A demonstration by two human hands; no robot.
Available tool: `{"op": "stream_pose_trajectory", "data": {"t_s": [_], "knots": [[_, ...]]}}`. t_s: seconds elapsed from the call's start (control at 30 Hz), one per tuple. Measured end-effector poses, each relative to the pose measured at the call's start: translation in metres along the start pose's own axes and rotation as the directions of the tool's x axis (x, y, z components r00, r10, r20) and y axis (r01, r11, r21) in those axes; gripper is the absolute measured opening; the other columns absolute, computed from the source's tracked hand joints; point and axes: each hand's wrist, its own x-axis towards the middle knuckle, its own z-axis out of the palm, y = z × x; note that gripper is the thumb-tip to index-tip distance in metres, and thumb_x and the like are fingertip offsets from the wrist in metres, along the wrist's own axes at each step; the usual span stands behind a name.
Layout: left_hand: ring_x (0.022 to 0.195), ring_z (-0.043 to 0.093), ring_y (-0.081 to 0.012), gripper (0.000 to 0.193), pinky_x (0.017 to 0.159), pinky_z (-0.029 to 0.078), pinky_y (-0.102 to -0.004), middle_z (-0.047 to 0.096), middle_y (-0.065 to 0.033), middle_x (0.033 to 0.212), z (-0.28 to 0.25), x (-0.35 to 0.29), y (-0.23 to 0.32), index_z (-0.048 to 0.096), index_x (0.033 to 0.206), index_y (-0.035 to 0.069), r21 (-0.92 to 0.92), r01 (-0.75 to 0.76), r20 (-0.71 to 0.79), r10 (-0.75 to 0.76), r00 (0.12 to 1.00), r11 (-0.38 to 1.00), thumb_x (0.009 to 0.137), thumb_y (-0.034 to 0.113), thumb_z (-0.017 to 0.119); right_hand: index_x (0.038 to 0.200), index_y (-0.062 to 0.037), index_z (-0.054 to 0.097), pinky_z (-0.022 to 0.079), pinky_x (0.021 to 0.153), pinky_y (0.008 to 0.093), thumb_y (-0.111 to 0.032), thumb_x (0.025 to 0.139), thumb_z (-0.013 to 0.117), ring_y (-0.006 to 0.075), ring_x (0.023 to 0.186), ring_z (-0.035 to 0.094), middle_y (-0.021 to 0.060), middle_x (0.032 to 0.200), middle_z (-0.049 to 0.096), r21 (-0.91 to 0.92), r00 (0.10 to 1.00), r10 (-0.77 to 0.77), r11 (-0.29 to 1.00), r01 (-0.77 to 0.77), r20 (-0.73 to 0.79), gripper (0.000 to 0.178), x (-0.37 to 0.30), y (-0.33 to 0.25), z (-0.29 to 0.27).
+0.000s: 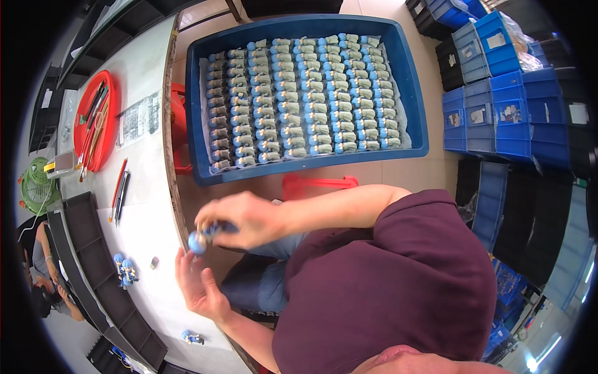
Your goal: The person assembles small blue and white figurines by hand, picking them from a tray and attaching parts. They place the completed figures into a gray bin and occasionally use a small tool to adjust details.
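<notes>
White worktable alongside | right hand pinching blue-headed figurine | left hand half-open, empty, just beside it

Along the left, a table; on it, brushes in a tray, with figurines nearer the bottom; at top centre, rows of figurines inside a tub; at far right, stacked bins.

1. A white-topped table bears a red oval tray, a printed sheet just beside it.
2. A slim red stick and dark pen-like tools lie close together.
3. Blue-haired figurines cluster near a small grayish block; a lone figurine lies well apart.
</notes>
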Motion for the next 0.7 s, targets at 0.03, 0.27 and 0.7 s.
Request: {"op": "stream_pose_trajectory", "data": {"t_s": [0.03,0.27,0.7], "knots": [[0.104,0.053,-0.0253,0.031,0.087,0.043,-0.0362,0.049,-0.017,0.122,-0.004,0.001,-0.001,0.049,0.116,-0.005,0.054,-0.01,-0.043,0.013,0.999,0.998,0.085,-0.003,0.049,0.099,-0.0037,0.058,0.049,0.071,0.0303,-0.006,0.07,0.068,0.0222,0.079,0.061,0.0111,0.09,0.062,-0.076,0.993,-0.055,0.996,0.048,-0.102,0.03,0.0,0.006,-0.013],[0.096,0.056,-0.0189,0.027,0.084,0.045,-0.029,0.056,-0.0115,0.113,-0.045,0.01,-0.014,0.053,0.113,-0.003,0.321,0.07,-0.318,0.038,0.947,0.945,0.086,-0.001,0.049,0.095,-0.0038,0.061,0.049,0.058,0.0262,-0.012,0.074,0.066,0.0153,0.064,0.061,0.0113,0.084,0.065,-0.625,0.802,0.02,0.616,-0.48,-0.597,0.022,-0.074,0.027,-0.205],[0.096,0.056,-0.0178,0.023,0.086,0.045,-0.0275,0.055,-0.0107,0.113,-0.05,0.001,-0.048,0.055,0.108,-0.005,0.239,0.166,-0.369,-0.068,0.927,0.957,0.087,-0.001,0.049,0.084,-0.0032,0.052,0.051,0.067,0.046,-0.013,0.076,0.057,0.0385,0.075,0.062,0.0205,0.075,0.062,-0.553,0.512,0.209,-0.316,-0.771,-0.833,0.014,-0.198,0.052,-0.275]]}}
